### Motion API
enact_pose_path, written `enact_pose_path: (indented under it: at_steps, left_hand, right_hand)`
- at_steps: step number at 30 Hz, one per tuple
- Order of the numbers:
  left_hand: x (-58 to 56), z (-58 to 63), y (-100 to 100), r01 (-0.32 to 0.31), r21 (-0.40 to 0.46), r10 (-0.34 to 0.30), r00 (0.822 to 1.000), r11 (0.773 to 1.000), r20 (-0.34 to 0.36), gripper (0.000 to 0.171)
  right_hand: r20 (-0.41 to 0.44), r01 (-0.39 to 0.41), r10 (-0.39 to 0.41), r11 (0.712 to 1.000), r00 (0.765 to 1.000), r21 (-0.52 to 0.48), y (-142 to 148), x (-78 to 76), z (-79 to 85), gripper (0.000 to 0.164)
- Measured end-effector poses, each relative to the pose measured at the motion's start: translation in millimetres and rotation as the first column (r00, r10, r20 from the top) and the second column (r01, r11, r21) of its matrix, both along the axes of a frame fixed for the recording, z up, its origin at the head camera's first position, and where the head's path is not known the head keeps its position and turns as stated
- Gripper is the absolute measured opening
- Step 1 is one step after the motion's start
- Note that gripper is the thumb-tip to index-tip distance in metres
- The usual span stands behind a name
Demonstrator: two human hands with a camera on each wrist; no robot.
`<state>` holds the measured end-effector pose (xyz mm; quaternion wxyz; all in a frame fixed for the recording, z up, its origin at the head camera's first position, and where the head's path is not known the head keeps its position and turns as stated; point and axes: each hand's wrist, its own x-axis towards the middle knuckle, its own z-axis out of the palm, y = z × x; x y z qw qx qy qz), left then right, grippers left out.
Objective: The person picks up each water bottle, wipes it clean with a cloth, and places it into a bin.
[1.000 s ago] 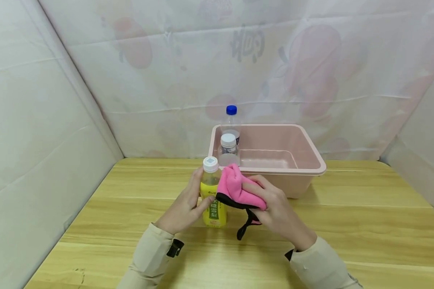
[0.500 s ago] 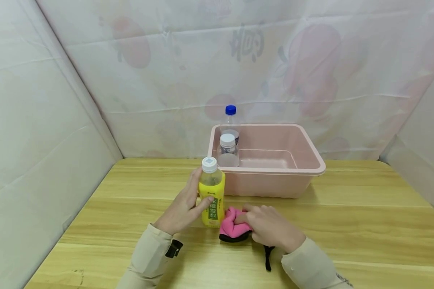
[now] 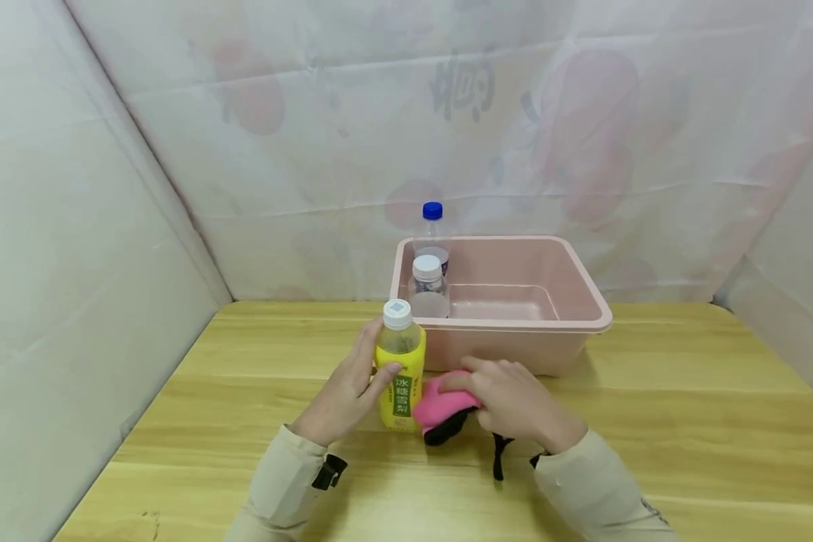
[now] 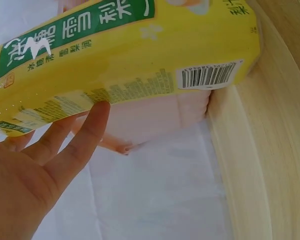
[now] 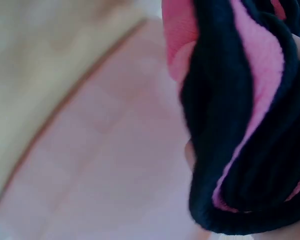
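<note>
I watched 2 sleeved forearms (image 3: 276, 482) slant inward from the near side; my left hand (image 3: 341, 394) gripped with thumb (image 3: 382, 376) apart from fingers (image 4: 80, 145), my right hand (image 3: 518, 399) gripped, back uppermost.

On a bench (image 3: 704, 421), a bottle (image 3: 403, 388) stands upright between a person's left grip (image 3: 345, 393) and a cloth (image 3: 443, 399) in the right grip (image 3: 515, 399), before a bin's (image 3: 515, 326) left front corner; inside, at left, a second bottle (image 3: 429, 290) stands before a third bottle (image 3: 433, 233).
</note>
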<state>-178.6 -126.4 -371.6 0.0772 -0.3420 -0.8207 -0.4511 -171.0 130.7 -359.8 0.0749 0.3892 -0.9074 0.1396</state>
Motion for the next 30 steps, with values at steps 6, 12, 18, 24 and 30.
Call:
enact_pose_path:
  at_steps: [6, 12, 18, 24, 30]
  left_hand:
    - [0.8, 0.0, -4.0, -0.001, 0.006, 0.001, 1.000, 1.000, -0.001, 0.064]
    - [0.4, 0.3, -4.9, 0.020, 0.027, -0.021, 0.999, 0.999, 0.034, 0.063]
    - [-1.5, 2.3, -5.1, 0.036, 0.034, -0.036, 0.999, 0.999, 0.015, 0.062]
    - [-3.9, 1.3, -3.3, 0.019, 0.019, -0.019, 1.000, 1.000, -0.014, 0.062]
    - [-2.8, 0.7, -4.6, 0.012, 0.031, -0.011, 1.000, 0.999, -0.015, 0.062]
  right_hand:
    - [-0.155, -0.029, -0.001, 0.982, 0.988, -0.188, -2.0, -4.5, 19.5, 0.061]
    - [-0.341, -0.116, -0.020, 0.920, 0.940, -0.375, -2.9, -6.2, 24.0, 0.064]
    - [-0.381, -0.188, -0.046, 0.811, 0.923, -0.555, -5.9, -10.0, 24.8, 0.058]
    - [-0.361, -0.176, -0.050, 0.806, 0.931, -0.565, -4.4, -9.1, 27.0, 0.061]
    - [-0.360, -0.160, -0.035, 0.852, 0.932, -0.498, -2.7, -8.6, 27.8, 0.063]
